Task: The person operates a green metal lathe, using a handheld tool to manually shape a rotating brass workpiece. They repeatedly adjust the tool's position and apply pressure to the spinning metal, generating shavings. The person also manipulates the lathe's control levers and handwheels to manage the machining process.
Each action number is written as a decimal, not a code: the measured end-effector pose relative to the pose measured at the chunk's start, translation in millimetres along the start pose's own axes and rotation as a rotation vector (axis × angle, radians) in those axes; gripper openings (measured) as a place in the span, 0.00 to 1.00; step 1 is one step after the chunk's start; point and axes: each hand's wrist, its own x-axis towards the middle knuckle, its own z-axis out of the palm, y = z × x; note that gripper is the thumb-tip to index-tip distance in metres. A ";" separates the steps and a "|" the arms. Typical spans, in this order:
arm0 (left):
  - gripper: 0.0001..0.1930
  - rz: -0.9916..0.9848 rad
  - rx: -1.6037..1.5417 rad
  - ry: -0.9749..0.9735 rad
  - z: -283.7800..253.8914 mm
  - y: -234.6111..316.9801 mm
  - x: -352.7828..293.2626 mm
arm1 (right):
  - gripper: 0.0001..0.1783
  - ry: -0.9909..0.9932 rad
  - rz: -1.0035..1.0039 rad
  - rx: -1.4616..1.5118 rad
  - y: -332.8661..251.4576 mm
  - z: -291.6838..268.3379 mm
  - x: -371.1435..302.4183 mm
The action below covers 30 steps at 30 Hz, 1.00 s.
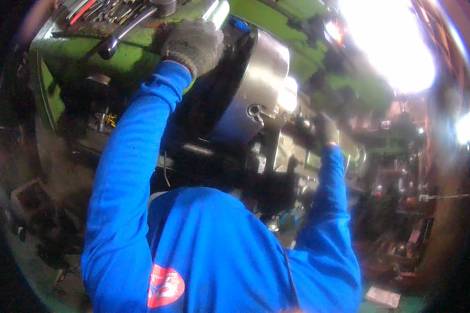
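My left hand (194, 46), in a grey knit glove, is raised at the green headstock of a lathe (125, 60). Its fingers are curled forward, and what they close around is hidden behind the hand. A shiny pale cylinder (218, 13) shows just beyond the knuckles. To the right of this hand stands the big steel chuck (261, 78), with a round socket (254, 110) in its rim. My right hand (325, 129), also gloved and rather blurred, is closed beside the metal parts right of the chuck. What it grips is too dark to make out.
Hand tools (107, 11) lie on top of the headstock at upper left, near a lever with a dark knob (107, 48). Bright light glares at upper right (391, 41). A coil spring or threaded part (197, 149) sits below the chuck. A pale flat piece (383, 297) lies lower right.
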 end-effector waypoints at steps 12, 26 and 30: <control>0.14 -0.058 0.000 0.056 -2.7 -0.8 -3.0 | 0.11 0.040 -0.249 -0.016 -17.3 -0.7 -1.5; 0.14 -0.021 0.022 0.026 -4.8 -1.0 -3.3 | 0.12 -0.023 -0.275 -0.100 -24.3 -9.8 5.6; 0.14 -0.031 0.039 0.021 -11.8 2.6 -4.5 | 0.15 0.006 -0.112 0.004 -20.5 7.1 0.7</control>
